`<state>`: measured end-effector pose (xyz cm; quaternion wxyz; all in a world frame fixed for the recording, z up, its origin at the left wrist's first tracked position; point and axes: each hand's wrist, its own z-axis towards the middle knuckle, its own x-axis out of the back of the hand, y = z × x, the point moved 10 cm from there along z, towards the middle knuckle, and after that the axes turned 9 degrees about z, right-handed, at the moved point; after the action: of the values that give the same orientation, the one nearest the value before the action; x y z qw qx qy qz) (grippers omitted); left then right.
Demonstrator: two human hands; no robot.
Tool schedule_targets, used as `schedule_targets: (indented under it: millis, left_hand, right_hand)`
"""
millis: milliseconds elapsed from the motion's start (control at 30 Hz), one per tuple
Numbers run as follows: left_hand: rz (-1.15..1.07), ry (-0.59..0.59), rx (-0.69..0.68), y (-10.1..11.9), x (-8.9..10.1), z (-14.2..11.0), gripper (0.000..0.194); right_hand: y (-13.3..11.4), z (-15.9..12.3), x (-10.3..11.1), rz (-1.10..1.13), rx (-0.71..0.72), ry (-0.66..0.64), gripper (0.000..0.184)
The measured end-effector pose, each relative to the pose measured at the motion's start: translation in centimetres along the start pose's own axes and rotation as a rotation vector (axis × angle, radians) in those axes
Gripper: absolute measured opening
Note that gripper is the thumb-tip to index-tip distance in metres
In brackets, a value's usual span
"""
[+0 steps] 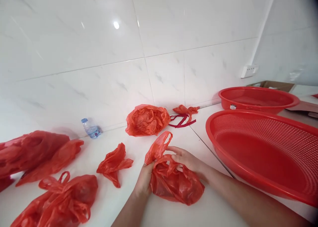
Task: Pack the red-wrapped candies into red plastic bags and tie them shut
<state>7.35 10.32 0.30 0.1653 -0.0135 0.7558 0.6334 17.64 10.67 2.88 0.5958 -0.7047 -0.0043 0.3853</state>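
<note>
A crumpled red plastic bag point(177, 184) with loop handles is between my hands, just above or on the white tabletop. My left hand point(147, 174) grips its left side, the fingers mostly hidden behind the film. From the right, my right hand point(186, 159) holds the bag near its opening, thumb and fingers partly covered by the plastic. One handle sticks up above the left hand. What the bag contains, if anything, cannot be made out. To the left lies a small crumpled red bag point(114, 164).
Full-looking red bags point(59, 200) and a larger red bundle point(34, 151) lie at left, near a small water bottle point(91, 129). Against the wall sit an open red bag point(147, 121) and dark red straps point(182, 121). Red plastic baskets point(260, 154) occupy the right.
</note>
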Motion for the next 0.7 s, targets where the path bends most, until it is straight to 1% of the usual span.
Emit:
schedule_targets:
  millis: [67, 133, 167, 200, 267, 367, 433, 500, 533, 567, 600, 633, 667, 700]
  left_hand:
    - [0.087, -0.057, 0.009, 0.0, -1.1, -0.2, 0.026]
    - [0.162, -0.107, 0.013, 0.0, -2.0, -0.4, 0.032]
    - [0.194, -0.116, 0.003, 0.0, -2.3, -0.5, 0.035]
    - [0.225, -0.110, -0.015, 0.2, -2.4, -0.5, 0.039]
    - [0.278, -0.054, -0.066, 0.5, -2.2, -0.5, 0.053]
    - [0.398, 0.110, -0.164, 1.3, -1.1, -0.7, 0.080]
    - [0.567, 0.226, -0.316, 2.9, -0.7, -1.3, 0.086]
    - [0.781, 0.300, -0.530, 4.9, -1.2, -2.5, 0.080]
    - [0.881, 0.309, -0.622, 5.7, -1.7, -3.0, 0.074]
    - [0.964, 0.301, -0.686, 6.1, -2.1, -3.4, 0.064]
    - [1.025, 0.277, -0.717, 6.2, -2.5, -3.5, 0.053]
    - [1.063, 0.247, -0.721, 6.1, -2.7, -3.5, 0.041]
    - [1.078, 0.218, -0.705, 5.9, -2.7, -3.3, 0.029]
    - [1.074, 0.195, -0.677, 5.7, -2.6, -3.0, 0.021]
  right_hand:
    - [0.1, 0.1, -0.4, -0.024, 0.009, -0.053, 0.056]
    - [0.3, 0.1, -0.5, -0.041, 0.021, -0.068, 0.045]
    - [0.3, 0.2, -0.4, -0.039, 0.026, -0.061, 0.038]
    - [0.4, 0.3, -0.2, -0.028, 0.029, -0.046, 0.034]
    - [0.4, 0.6, 0.7, 0.014, 0.037, 0.012, 0.035]
    - [0.3, 0.9, 2.5, 0.055, 0.043, 0.144, 0.039]
    - [0.3, 0.9, 3.6, 0.026, 0.030, 0.217, 0.040]
    - [0.4, 0.8, 4.1, -0.010, 0.015, 0.256, 0.040]
    - [0.4, 0.8, 4.2, -0.020, 0.011, 0.265, 0.039]
    - [0.4, 0.8, 4.2, -0.025, 0.011, 0.269, 0.039]
    - [0.4, 0.8, 4.2, -0.032, 0.012, 0.266, 0.039]
    - [0.4, 0.8, 4.1, -0.039, 0.011, 0.258, 0.039]
    - [0.3, 0.8, 3.9, -0.044, 0.010, 0.245, 0.039]
    - [0.3, 0.8, 3.7, -0.046, 0.010, 0.225, 0.038]
